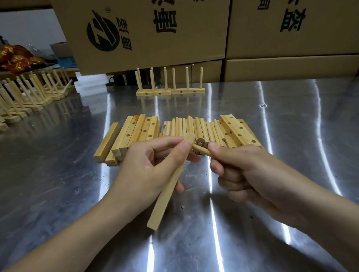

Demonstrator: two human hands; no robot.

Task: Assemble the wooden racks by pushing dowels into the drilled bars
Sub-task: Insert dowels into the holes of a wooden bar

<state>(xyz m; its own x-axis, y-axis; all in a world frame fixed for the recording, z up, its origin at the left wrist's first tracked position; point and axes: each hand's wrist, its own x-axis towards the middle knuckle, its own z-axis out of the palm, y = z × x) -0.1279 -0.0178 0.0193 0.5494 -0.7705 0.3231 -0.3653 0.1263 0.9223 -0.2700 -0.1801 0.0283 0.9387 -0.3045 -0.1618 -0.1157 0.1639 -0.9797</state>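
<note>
The bar (pixel 169 185) you are working on is in your left hand (pixel 147 170), gripped near its upper end between thumb and curled fingers, its lower end slanting down toward you above the metal table (pixel 301 127). Your right hand (pixel 247 173) pinches one dowel (pixel 200 149) between thumb and forefinger and points it at the top of the bar, just beside your left thumb. This looks like the first dowel for this bar, since no others stand in it. Beyond your hands, the loose dowels (pixel 195 128) lie in a row between a stack of drilled bars (pixel 135 130) on the left and a few more bars (pixel 237 131) on the right, so plenty of pieces are waiting. Two finished racks (pixel 171 91) stand upright end to end at the back in front of the cardboard boxes (pixel 145 27), and a long row of assembled racks (pixel 23 98) lines the far left edge, so a good share of the work appears done. Your thumb hides the hole, so you cannot tell whether the dowel tip has entered it, and the bar's drilled face is turned away from view.
</note>
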